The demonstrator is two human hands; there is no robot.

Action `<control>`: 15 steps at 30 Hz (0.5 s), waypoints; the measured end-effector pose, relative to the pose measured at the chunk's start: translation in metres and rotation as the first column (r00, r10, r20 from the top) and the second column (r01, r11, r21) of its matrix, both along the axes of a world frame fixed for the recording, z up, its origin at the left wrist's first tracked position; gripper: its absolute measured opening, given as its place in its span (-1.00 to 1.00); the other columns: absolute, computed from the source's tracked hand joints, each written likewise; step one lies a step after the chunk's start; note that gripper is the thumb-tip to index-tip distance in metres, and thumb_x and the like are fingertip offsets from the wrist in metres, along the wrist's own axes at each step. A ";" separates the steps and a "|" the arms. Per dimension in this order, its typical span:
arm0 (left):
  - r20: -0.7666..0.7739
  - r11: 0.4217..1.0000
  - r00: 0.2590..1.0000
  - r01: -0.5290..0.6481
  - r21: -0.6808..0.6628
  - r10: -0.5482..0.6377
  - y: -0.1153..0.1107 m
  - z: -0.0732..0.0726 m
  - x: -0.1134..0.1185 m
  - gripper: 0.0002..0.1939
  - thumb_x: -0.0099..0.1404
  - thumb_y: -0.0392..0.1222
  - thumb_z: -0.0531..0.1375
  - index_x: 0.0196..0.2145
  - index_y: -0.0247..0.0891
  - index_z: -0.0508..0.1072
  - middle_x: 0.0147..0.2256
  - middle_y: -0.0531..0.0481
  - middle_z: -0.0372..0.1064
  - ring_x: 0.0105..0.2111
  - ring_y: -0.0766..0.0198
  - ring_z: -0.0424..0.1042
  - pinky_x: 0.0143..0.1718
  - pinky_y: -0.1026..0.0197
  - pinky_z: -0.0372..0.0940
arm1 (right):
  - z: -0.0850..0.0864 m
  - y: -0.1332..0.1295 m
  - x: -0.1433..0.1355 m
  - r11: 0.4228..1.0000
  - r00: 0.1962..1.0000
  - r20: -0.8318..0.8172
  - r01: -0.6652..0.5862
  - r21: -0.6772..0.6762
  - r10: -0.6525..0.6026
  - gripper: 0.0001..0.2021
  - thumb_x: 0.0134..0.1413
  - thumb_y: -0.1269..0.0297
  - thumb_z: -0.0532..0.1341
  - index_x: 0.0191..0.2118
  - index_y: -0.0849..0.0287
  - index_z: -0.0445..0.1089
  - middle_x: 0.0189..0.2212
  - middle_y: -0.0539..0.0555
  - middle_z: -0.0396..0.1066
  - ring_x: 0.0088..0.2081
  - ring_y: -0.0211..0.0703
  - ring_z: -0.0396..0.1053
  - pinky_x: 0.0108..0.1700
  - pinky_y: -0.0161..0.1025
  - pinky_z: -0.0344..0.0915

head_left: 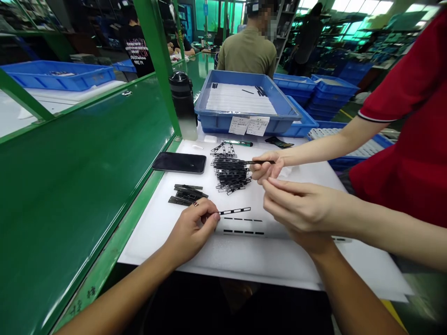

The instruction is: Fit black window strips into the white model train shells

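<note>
My left hand is closed in a pinch on one end of a thin black slotted strip, which points right over the white surface. Beneath it, short black bars lie in two rows on a white sheet. Most of my right hand is covered by a co-worker's hand, so its fingers are hidden. The co-worker's other hand holds a dark strip beside a heap of black slotted strips. Left of the heap lies a smaller stack of dark strips.
A phone lies by the green ledge, and a green-and-black slim tool behind the heap. A black bottle stands near a green post. Blue trays occupy the back. The red-sleeved co-worker's arms reach in from the right.
</note>
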State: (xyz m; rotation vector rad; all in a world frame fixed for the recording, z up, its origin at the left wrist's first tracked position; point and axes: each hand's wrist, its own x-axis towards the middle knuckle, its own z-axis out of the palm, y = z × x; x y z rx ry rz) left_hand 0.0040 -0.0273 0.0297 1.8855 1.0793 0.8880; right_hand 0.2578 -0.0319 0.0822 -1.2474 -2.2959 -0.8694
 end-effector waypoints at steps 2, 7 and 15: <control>0.002 1.000 1.000 0.001 -0.002 -0.001 0.000 0.000 0.000 -0.81 0.43 -0.24 0.06 -0.38 -0.21 0.31 -0.36 0.03 0.25 -0.32 0.24 0.28 -0.24 0.17 0.17 | -0.001 0.002 -0.002 0.996 0.998 0.003 -0.061 -0.062 0.061 -0.47 0.25 0.76 0.01 0.12 0.10 0.44 0.00 0.02 0.53 0.06 -0.11 0.48 0.11 -0.32 0.49; 0.002 1.000 1.000 0.008 0.001 -0.008 0.000 0.000 0.000 -0.82 0.43 -0.24 0.06 -0.37 -0.21 0.32 -0.36 0.03 0.26 -0.31 0.25 0.28 -0.23 0.18 0.17 | -0.017 0.004 0.002 0.988 0.991 -0.114 -0.084 -0.126 0.069 -0.40 0.27 0.76 -0.01 0.28 0.07 0.27 0.12 0.06 0.44 0.24 0.04 0.28 0.22 -0.08 0.43; -0.001 1.000 1.000 0.004 0.004 -0.004 0.000 -0.001 0.000 -0.82 0.43 -0.24 0.06 -0.37 -0.21 0.34 -0.36 0.02 0.28 -0.31 0.24 0.30 -0.23 0.18 0.18 | -0.026 0.023 -0.002 0.980 0.989 0.128 0.098 -0.174 -0.077 -0.59 0.16 0.68 0.17 -0.02 0.06 0.52 0.00 -0.03 0.53 0.03 -0.13 0.50 0.05 -0.35 0.49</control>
